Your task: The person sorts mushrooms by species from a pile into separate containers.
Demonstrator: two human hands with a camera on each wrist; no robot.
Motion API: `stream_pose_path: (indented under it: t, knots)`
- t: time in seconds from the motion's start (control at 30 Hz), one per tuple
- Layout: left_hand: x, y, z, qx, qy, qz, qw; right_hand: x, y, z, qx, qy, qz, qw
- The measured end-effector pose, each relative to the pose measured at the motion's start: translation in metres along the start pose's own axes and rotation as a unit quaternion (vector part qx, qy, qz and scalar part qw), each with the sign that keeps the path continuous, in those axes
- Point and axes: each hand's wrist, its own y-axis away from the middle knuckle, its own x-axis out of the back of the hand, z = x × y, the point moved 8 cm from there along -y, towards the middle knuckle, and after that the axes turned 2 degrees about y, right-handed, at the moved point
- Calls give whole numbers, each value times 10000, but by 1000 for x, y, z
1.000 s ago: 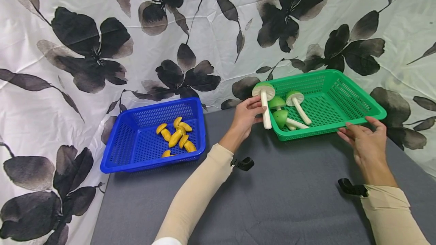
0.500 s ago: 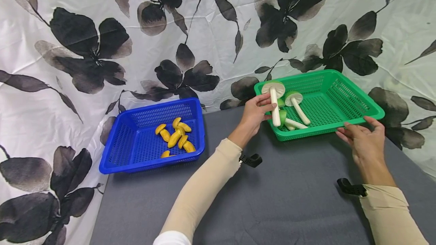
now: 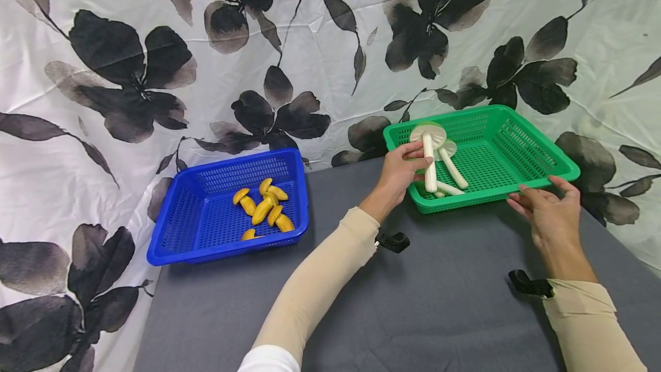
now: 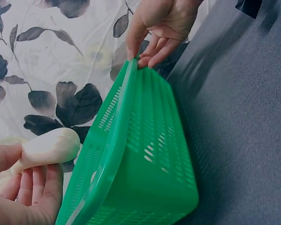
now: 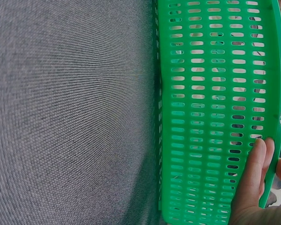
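Observation:
My left hand pinches a toy mushroom by its white stem, over the left end of the green basket. Its pale underside faces me, and a thin green edge of the cap shows. In the left wrist view, thumb and fingers close on the white stem. Inside the basket lies another white-stemmed mushroom, with one more stem nearer the front; their caps are mostly hidden behind the held one. My right hand grips the basket's front rim near the right corner, thumb and fingers on either side.
To the left stands a blue basket with several yellow toy mushrooms in it. Both baskets are on a grey cloth-covered table. Behind them hangs a white curtain with dark flowers.
My left hand has carried the mushroom rightward, from the green basket's left edge to farther over its inside, covering the mushrooms there. My right hand keeps its grip on the rim.

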Motion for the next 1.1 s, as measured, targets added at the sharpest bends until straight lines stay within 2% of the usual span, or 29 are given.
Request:
stream_pose_path:
  t: [0.2,0.43,0.57,0.73,0.9,1.1]
  knots:
    - [-8,1,-3,-21,-78,-36,10000,0,1,0,12,-19,-57,10000]
    - [-12,1,-6,-66,-340,-41,9994,-2,0,2,32,-94,-116,9999]
    - [-12,4,-9,71,-690,-122,9975,-2,0,2,32,-37,-95,9999]
    - [-11,9,-8,109,-1108,-398,9930,-3,-1,2,23,-26,-56,10000]
    - [-10,13,-6,110,-769,-750,9941,-2,-2,1,7,0,1,10000]
    - [8,20,-7,215,-197,-735,9969,1,-3,0,77,-48,48,9999]
